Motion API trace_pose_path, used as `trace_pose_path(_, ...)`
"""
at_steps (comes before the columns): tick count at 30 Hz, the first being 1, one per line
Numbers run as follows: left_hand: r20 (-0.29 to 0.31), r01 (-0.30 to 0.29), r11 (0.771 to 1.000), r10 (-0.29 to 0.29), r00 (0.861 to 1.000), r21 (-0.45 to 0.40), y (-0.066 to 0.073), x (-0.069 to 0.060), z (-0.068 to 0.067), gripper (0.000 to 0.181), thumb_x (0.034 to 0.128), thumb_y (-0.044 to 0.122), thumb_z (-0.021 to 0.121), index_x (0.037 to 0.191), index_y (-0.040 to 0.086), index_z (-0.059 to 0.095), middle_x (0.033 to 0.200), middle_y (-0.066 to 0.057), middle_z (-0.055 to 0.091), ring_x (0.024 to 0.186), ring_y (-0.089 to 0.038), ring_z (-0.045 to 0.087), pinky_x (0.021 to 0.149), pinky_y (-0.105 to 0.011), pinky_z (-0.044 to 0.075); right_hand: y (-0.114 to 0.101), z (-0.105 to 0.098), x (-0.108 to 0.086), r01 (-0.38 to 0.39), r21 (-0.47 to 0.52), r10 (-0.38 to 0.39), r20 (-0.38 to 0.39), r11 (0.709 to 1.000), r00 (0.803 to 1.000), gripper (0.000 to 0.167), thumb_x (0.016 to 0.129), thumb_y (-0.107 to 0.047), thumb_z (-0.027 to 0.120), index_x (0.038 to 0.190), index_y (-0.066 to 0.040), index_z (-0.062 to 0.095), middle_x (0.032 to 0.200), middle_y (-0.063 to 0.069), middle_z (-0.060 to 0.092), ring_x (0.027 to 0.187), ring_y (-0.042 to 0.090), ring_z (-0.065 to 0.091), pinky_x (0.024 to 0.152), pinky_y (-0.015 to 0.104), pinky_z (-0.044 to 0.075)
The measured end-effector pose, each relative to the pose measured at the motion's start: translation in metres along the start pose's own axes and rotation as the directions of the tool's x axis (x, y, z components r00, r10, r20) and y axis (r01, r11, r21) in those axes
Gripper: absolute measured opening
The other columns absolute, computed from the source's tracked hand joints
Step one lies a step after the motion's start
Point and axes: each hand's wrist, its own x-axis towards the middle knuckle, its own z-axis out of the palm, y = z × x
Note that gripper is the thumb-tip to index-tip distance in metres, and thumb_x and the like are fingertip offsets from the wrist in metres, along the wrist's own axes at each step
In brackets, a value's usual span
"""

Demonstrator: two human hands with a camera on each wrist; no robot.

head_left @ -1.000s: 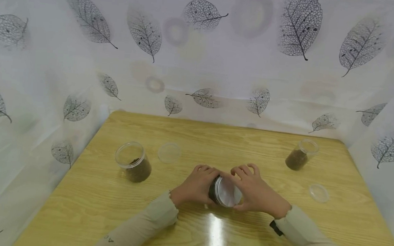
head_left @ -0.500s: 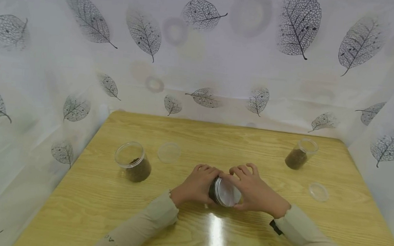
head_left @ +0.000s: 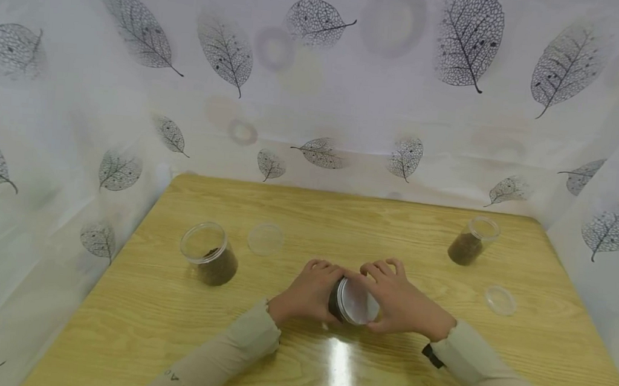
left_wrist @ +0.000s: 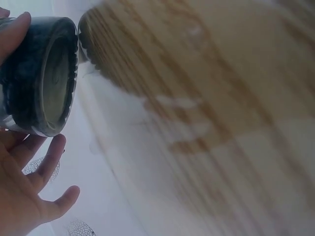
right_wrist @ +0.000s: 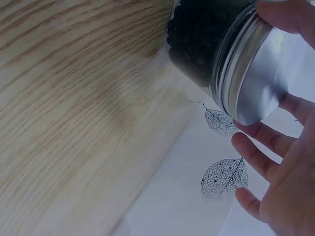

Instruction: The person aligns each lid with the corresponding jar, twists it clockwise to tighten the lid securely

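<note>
A clear jar of dark grains (right_wrist: 197,37) with a silver screw lid (head_left: 356,303) lies tilted between my hands at mid-table, its lid facing right. My left hand (head_left: 309,293) grips the jar's body; in the left wrist view the thumb lies over the jar (left_wrist: 29,73), whose base faces the camera. With thumb and index finger, my right hand (head_left: 401,303) pinches the lid's rim. Its other fingers (right_wrist: 256,155) are spread away from the jar in the right wrist view. The lid sits on the jar's mouth. Whether the base touches the table is hard to tell.
To the left stands an open wide jar (head_left: 218,264) partly filled with dark contents, a clear lid (head_left: 265,239) beside it. At back right is a slimmer open jar (head_left: 466,248), with another clear lid (head_left: 500,300) in front. Patterned cloth (head_left: 348,111) surrounds the wooden table (head_left: 167,339).
</note>
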Motion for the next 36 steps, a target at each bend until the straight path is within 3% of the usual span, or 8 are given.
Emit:
trace_pose_path(7, 0.027, -0.015, 1.000, 0.015, 1.000, -0.017, 0.000, -0.001, -0.002, 0.088, 0.0556, 0.056, 0.084, 0.128, 0.020, 0.049, 0.123, 0.006, 0.059, 0.116, -0.017, 0.051, 0.105, -0.043, 0.036, 0.003, -0.003, 0.000, 0.027, 0.042, -0.029, 0.049, 0.999, 0.998, 0.097, 0.055, -0.045, 0.084, 0.138, -0.016, 0.044, 0.118, 0.007, 0.053, 0.111, 0.027, 0.047, 0.092, 0.054, 0.030)
trace_pose_path(17, 0.004, -0.048, 0.999, 0.048, 0.999, -0.008, -0.003, -0.001, -0.004, 0.088, 0.0536, 0.056, 0.084, 0.127, 0.021, 0.050, 0.123, 0.006, 0.059, 0.115, -0.017, 0.052, 0.105, -0.044, 0.036, 0.002, 0.001, 0.000, 0.053, 0.054, -0.052, -0.023, 0.997, 0.998, 0.098, 0.050, -0.044, 0.086, 0.136, -0.017, 0.046, 0.119, 0.005, 0.055, 0.111, 0.024, 0.049, 0.093, 0.051, 0.029)
trace_pose_path(27, -0.037, -0.021, 0.999, 0.023, 0.999, 0.032, -0.002, -0.002, 0.000, 0.090, 0.0540, 0.058, 0.083, 0.128, 0.019, 0.050, 0.122, 0.005, 0.059, 0.112, -0.016, 0.053, 0.102, -0.042, 0.038, -0.005, 0.012, -0.007, -0.112, 0.017, 0.113, -0.068, 0.994, 0.991, 0.094, 0.058, -0.062, 0.077, 0.131, -0.009, 0.048, 0.110, 0.003, 0.058, 0.105, 0.022, 0.050, 0.095, 0.055, 0.031)
trace_pose_path(36, -0.090, -0.002, 0.997, 0.010, 0.996, 0.082, 0.000, -0.001, 0.002, 0.088, 0.0552, 0.063, 0.080, 0.125, 0.020, 0.050, 0.119, 0.005, 0.057, 0.110, -0.015, 0.053, 0.102, -0.042, 0.038, -0.017, 0.021, -0.009, -0.304, 0.066, 0.308, -0.078, 0.950, 0.948, 0.087, 0.065, -0.070, 0.067, 0.124, -0.007, 0.052, 0.106, 0.005, 0.066, 0.098, 0.021, 0.053, 0.095, 0.056, 0.030)
